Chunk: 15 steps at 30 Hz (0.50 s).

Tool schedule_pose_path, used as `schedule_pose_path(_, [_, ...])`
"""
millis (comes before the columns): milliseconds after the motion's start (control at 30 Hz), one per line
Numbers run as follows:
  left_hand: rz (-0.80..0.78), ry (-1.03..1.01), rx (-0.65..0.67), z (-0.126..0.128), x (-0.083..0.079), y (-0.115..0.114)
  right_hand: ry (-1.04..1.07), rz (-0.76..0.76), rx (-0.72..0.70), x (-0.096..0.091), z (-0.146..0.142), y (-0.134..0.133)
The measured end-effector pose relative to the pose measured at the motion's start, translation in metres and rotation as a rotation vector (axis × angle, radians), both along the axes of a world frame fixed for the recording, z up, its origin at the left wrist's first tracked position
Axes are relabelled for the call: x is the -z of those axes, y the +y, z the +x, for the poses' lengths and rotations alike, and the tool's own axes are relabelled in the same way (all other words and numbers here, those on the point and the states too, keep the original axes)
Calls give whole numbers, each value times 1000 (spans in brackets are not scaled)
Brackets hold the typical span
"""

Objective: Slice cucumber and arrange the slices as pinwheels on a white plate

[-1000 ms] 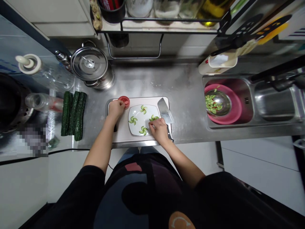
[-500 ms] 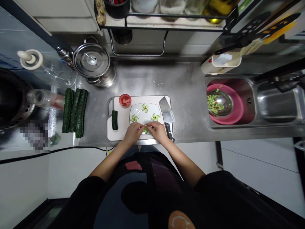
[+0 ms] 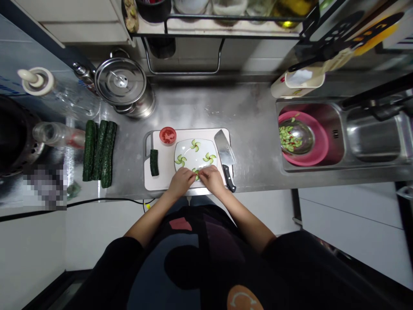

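My left hand (image 3: 181, 181) and my right hand (image 3: 211, 178) meet at the near edge of a white plate (image 3: 190, 156). Their fingertips are closed around a small cluster of cucumber slices (image 3: 196, 175), partly hidden by the fingers. Three pinwheels of cucumber slices lie at the plate's far (image 3: 195, 145), left (image 3: 180, 161) and right (image 3: 209, 158) sides. Beneath the plate is a white cutting board (image 3: 164, 181). It also bears a cucumber piece (image 3: 154, 162), a small bowl of chopped red bits (image 3: 168, 135) and a cleaver (image 3: 225, 148) to the right.
Whole cucumbers (image 3: 99, 153) lie left of the board, near a lidded steel pot (image 3: 124, 86). In the sink at right, a pink basin (image 3: 322, 148) holds a steel bowl (image 3: 308, 137) with cucumber slices. A rack (image 3: 226, 34) with jars hangs above the counter.
The fingertips of both hands have drawn slightly closer together over the cucumber slices. The whole view has shifted a little; the plate, cleaver and bowl keep their places on the board.
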<state>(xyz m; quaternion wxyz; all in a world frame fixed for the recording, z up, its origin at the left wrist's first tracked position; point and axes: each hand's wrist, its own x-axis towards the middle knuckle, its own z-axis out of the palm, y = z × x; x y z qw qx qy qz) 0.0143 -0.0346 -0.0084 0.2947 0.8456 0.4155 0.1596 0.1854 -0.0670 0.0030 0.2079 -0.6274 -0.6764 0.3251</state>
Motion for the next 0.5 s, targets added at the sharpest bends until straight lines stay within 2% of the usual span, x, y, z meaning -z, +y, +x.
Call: schedule_pose_path(500, [-17,34,-20,2,4,1,-55,18,10,12,-7,-2])
